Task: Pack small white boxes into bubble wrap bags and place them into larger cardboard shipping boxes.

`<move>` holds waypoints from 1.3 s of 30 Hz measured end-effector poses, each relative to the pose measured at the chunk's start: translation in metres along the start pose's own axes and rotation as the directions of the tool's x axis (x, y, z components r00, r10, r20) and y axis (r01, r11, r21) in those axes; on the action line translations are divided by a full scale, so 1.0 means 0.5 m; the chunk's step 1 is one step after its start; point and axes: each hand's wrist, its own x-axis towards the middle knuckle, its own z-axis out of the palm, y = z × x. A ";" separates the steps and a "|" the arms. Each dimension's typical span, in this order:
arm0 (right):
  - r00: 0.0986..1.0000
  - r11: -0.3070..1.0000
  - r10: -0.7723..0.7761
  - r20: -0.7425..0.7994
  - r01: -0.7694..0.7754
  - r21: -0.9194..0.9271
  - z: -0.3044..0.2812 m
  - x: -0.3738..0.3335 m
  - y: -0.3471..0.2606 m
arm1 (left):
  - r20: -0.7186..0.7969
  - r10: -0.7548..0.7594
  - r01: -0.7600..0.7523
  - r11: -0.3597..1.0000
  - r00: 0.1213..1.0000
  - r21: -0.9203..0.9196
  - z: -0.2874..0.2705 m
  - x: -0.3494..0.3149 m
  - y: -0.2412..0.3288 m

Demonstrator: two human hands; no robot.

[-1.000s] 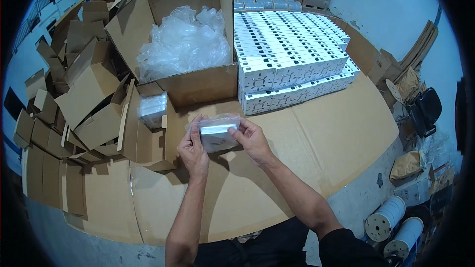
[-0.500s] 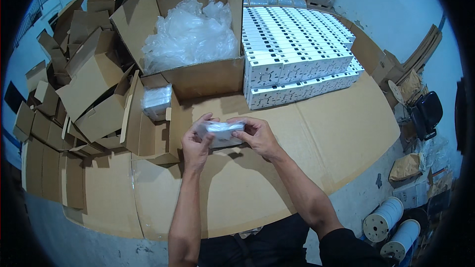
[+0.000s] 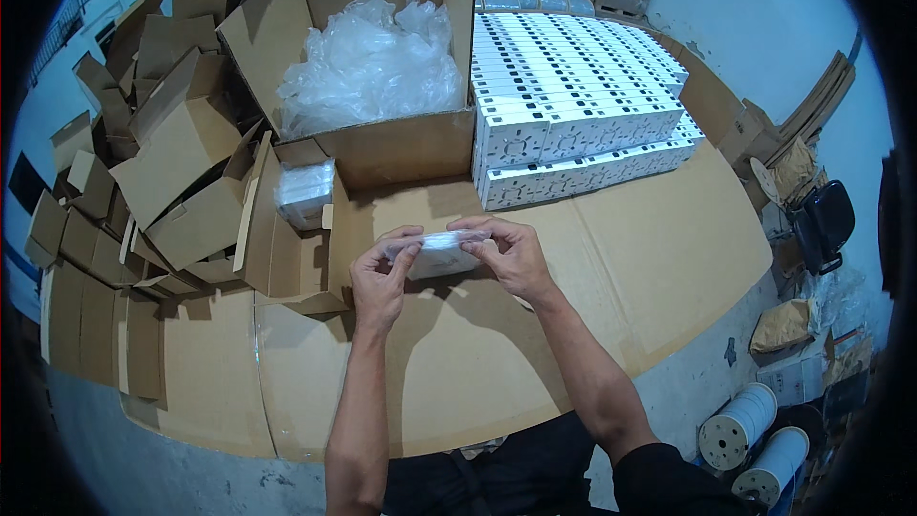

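A white, flat, box-like piece in a clear plastic bag (image 3: 444, 256) is held above the cardboard-covered table, just in front of my body. My left hand (image 3: 380, 279) pinches the bag's left corner between thumb and fingers. At the right end, my right hand (image 3: 511, 258) pinches the bag's edge the same way. To the left stands a small open carton (image 3: 310, 291); several plastic-wrapped white pieces (image 3: 306, 193) are stacked in its far end. Behind my hands, a large open carton (image 3: 406, 155) holds a heap of clear plastic bags (image 3: 373, 67).
Rows of white flat units (image 3: 573, 86) are stacked at the back right. Empty open cartons (image 3: 177, 153) pile up on the left. Cable spools (image 3: 740, 425), a brown paper bag (image 3: 785, 325) and a black chair (image 3: 823, 215) stand on the floor at the right.
Both hands have shifted their grip to the bag's upper edge, which is now drawn straight between them. The bagged piece has tilted and moved slightly right.
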 end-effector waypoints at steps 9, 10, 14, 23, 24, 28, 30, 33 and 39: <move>0.998 0.992 0.053 -0.019 -0.050 0.120 -0.002 -0.001 0.032 | -0.030 -0.144 0.141 0.985 0.989 -0.096 0.001 -0.007 -0.017; 0.997 0.990 0.046 -0.056 -0.038 0.134 0.004 -0.001 0.039 | -0.070 -0.127 0.120 0.988 0.989 -0.095 0.006 -0.008 -0.012; 0.990 0.983 0.042 -0.138 -0.017 0.181 0.013 0.003 0.051 | -0.167 -0.071 0.056 0.994 0.983 -0.091 0.022 -0.001 -0.014; 0.976 0.976 -0.213 0.044 0.210 0.051 -0.014 0.005 0.015 | -0.204 -0.106 0.094 0.993 0.973 -0.069 0.017 0.004 -0.034; 0.976 0.976 -0.212 0.044 0.210 0.051 -0.022 0.003 0.020 | -0.204 -0.107 0.094 0.993 0.973 -0.069 0.020 0.005 -0.029; 0.997 0.991 0.045 0.058 -0.037 -0.126 -0.013 -0.003 0.000 | -0.188 -0.142 0.122 0.986 0.972 -0.116 0.018 0.002 -0.025; 0.987 0.988 0.155 0.033 -0.154 -0.029 -0.007 -0.003 -0.001 | -0.182 -0.139 0.116 0.984 0.973 -0.133 0.009 0.002 -0.032; 0.985 0.984 0.173 0.009 -0.172 -0.044 -0.007 -0.003 0.000 | -0.201 -0.122 0.093 0.984 0.972 -0.150 0.006 0.001 -0.042; 0.975 0.975 0.220 0.015 -0.220 -0.030 -0.014 -0.003 -0.003 | -0.249 0.619 -0.380 0.701 0.745 0.603 0.040 -0.016 0.053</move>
